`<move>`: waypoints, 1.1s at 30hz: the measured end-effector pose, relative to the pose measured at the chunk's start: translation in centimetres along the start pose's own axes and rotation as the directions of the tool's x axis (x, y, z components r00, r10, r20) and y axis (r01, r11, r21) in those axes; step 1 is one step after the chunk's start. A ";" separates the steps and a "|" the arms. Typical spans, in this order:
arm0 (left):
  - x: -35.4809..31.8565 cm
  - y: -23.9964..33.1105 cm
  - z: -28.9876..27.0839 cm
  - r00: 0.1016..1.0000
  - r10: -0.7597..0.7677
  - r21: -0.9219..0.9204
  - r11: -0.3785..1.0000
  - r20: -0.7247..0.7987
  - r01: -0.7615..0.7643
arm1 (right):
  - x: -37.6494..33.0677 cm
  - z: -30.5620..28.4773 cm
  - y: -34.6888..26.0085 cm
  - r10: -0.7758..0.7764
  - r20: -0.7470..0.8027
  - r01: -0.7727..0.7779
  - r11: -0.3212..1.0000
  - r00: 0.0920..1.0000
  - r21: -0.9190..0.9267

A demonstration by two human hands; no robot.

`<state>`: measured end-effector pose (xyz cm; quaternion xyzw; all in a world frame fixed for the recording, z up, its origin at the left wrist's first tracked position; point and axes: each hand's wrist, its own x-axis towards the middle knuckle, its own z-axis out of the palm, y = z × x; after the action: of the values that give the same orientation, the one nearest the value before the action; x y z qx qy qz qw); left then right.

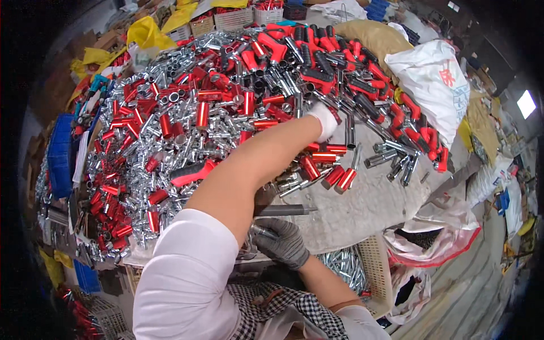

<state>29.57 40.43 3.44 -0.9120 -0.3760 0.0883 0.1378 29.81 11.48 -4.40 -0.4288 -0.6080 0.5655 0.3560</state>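
My left hand (pixel 324 121), in a white glove, reaches across the bench into the far middle of the heap. Its fingers are mostly hidden, beside a dark red piece and silver metal rods. Close to my body, my right hand (pixel 282 243) wears a grey knit glove. Its fingers curl around a small silver metal part (pixel 264 230), partly covered by the glove. Just beyond that hand lies a dark grey cylinder (pixel 283 209) with a thin tip. Red metal sleeves (pixel 310 168) and silver rods rest between my two hands.
Red-and-black handles (pixel 320 71) pile up at the back. Small silver fittings (pixel 153 164) and red sleeves cover the left. A white sack (pixel 433 85) stands at the right back. Below the bench's pale cloth (pixel 368 209) sits a cream crate (pixel 377 266) of silver rods.
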 end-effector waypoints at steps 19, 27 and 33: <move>0.4 -4.7 -1.5 0.972 -0.219 -0.038 0.974 0.090 0.223 | -0.3 0.0 -0.5 -0.104 -0.016 0.104 0.994 0.994 0.039; -14.1 -14.8 -5.8 0.926 -0.350 -0.198 0.927 -0.143 0.319 | 0.0 0.2 0.8 -0.036 -0.012 0.038 0.986 0.999 0.162; -33.0 -11.5 -8.0 0.505 -0.703 -0.822 -0.569 0.500 0.021 | -0.5 0.6 -0.5 0.059 -0.006 -0.054 0.944 0.998 0.325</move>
<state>0.94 23.29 16.51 -0.3292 -0.5960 -0.5164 -0.5194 29.43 10.77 -3.93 -0.3862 -0.4913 0.6643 0.4101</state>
